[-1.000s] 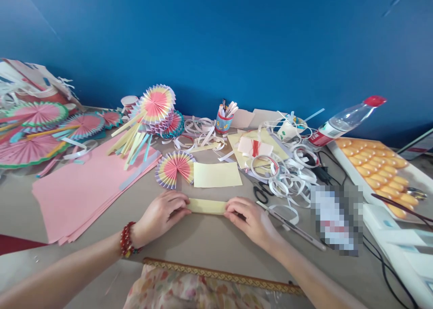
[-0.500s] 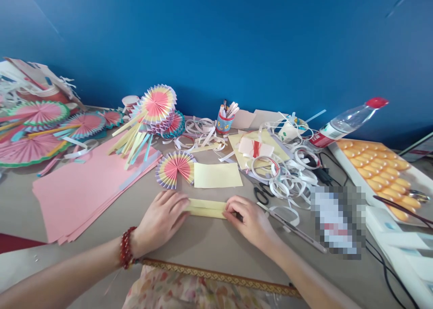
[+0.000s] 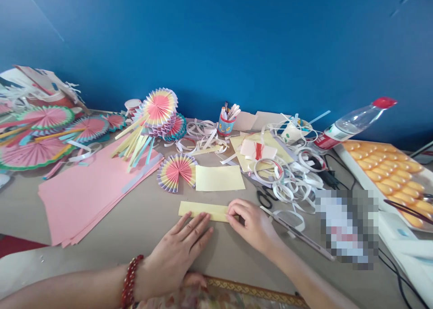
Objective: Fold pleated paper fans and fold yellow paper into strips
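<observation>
A folded yellow paper strip (image 3: 203, 209) lies flat on the table in front of me. My left hand (image 3: 179, 250) rests flat with fingers stretched out, the fingertips touching the strip's near edge. My right hand (image 3: 252, 223) has curled fingers pinching the strip's right end. A red bead bracelet (image 3: 130, 277) sits on my left wrist. Just beyond the strip lies a yellow paper sheet (image 3: 219, 178) beside a small folded paper fan (image 3: 176, 171).
A stack of pink paper (image 3: 84, 196) lies at left, with finished fans (image 3: 37, 133) behind. Scissors (image 3: 265, 196), a metal ruler (image 3: 297, 232) and curled white paper strips (image 3: 291, 178) lie right. A pen cup (image 3: 225, 122), a water bottle (image 3: 352, 122) and an orange tray (image 3: 385, 169) stand beyond.
My left hand has slid off the strip's left end toward me and flattened out along its near edge. The right hand keeps its pinch on the right end.
</observation>
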Motion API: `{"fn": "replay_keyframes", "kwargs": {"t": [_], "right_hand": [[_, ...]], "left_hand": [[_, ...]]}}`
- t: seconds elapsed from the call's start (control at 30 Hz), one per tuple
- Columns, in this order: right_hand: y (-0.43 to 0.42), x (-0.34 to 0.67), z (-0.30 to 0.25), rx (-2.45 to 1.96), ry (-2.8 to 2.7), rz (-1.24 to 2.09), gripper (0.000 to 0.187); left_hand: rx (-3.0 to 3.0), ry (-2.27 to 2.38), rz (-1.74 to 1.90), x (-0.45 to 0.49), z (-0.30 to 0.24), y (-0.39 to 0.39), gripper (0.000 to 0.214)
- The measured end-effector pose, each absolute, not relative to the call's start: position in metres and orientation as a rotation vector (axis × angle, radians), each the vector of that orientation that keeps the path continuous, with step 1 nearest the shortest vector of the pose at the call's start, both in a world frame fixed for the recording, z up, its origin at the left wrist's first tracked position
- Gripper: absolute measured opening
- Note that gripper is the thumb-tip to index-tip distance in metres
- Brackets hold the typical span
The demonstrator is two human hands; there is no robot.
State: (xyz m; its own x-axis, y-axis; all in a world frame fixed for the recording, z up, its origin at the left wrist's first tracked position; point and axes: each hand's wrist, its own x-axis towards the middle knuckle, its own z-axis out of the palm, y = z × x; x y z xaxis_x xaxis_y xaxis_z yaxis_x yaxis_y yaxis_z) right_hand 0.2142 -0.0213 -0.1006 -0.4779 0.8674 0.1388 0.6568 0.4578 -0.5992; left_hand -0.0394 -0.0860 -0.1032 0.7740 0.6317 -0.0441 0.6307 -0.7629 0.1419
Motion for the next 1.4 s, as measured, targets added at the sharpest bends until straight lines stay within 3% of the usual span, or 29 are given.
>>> {"fn": "replay_keyframes", "kwargs": {"t": [1.4], "right_hand": [[-0.022,0.211,-0.107,-1.236,-2.308,0.491,0.016]], "left_hand": [[2.754,1.130,-0.009,-0.035,-0.101,-0.096,0.092]]}}
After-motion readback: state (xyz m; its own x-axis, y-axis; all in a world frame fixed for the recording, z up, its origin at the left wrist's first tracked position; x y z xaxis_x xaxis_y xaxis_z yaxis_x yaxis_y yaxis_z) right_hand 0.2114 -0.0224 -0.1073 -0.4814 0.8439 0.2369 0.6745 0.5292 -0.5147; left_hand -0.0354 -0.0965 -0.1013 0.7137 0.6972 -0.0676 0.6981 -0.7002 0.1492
